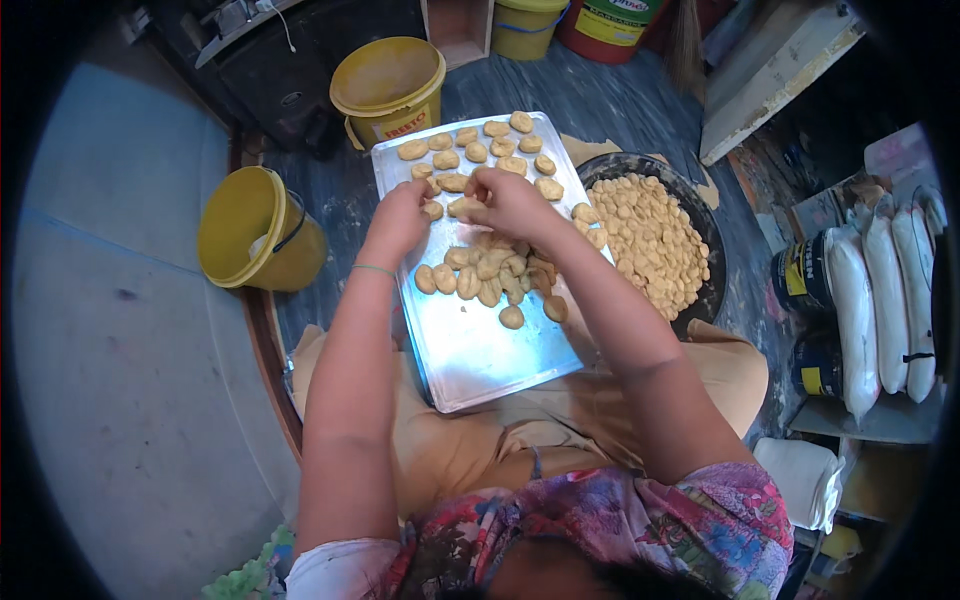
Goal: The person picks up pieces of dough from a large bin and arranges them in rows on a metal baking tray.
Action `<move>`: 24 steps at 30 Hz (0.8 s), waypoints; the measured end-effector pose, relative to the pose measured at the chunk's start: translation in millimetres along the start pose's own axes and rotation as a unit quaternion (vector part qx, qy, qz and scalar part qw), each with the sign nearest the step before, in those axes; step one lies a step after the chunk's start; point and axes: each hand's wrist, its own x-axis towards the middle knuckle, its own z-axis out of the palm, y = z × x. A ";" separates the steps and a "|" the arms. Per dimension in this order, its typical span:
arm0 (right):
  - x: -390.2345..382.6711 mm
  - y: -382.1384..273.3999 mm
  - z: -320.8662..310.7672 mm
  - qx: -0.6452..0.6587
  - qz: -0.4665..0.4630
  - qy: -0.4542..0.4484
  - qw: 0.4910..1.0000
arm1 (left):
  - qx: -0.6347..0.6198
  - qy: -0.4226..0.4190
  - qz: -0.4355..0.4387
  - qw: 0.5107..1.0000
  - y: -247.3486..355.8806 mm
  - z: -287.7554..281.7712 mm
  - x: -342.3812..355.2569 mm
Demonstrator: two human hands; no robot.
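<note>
A metal tray (455, 360) rests across my lap, carrying several beige dough pieces (512, 316), spaced out at the far end and heaped loosely in the middle. My left hand (402, 212) is at the tray's left side with fingers curled down among the spaced pieces; what they grip, if anything, is hidden. My right hand (505, 207), just right of it, pinches a dough piece (462, 208) above the heap. Beside the tray on the right, a large round dark pan (712, 275) holds a mass of similar pieces.
Yellow buckets (250, 235) stand left of and beyond the tray. A red container (610, 40) is at the back, near a pale wooden panel (760, 70). White sacks (880, 300) and dark tubs (800, 265) line the right side. A pale wall (120, 350) borders the left.
</note>
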 end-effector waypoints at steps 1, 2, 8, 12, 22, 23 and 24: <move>1.9 -2.9 9.5 -0.022 -0.002 0.011 1.000 | 0.013 -0.002 0.005 1.000 -2.1 0.6 0.5; 5.2 -5.7 20.0 -0.044 -0.004 0.024 0.999 | 0.027 -0.003 0.012 1.000 -2.2 1.0 1.6; -3.0 -6.3 21.7 -0.055 -0.063 0.036 0.996 | 0.071 0.103 0.057 0.990 3.5 5.4 -4.6; -21.1 -5.7 -12.8 -0.101 0.093 -0.005 0.991 | 0.040 0.034 -0.027 0.998 6.3 -13.5 -3.3; -24.3 12.5 0.5 -0.161 0.033 -0.109 0.980 | 0.106 -0.049 0.044 0.992 17.6 11.4 -20.7; -19.9 15.1 1.5 -0.160 0.035 -0.108 0.981 | 0.110 -0.051 0.039 0.992 16.6 10.0 -20.2; -14.9 17.8 2.1 -0.130 0.046 -0.088 0.986 | 0.114 -0.053 0.034 0.991 16.4 9.6 -19.6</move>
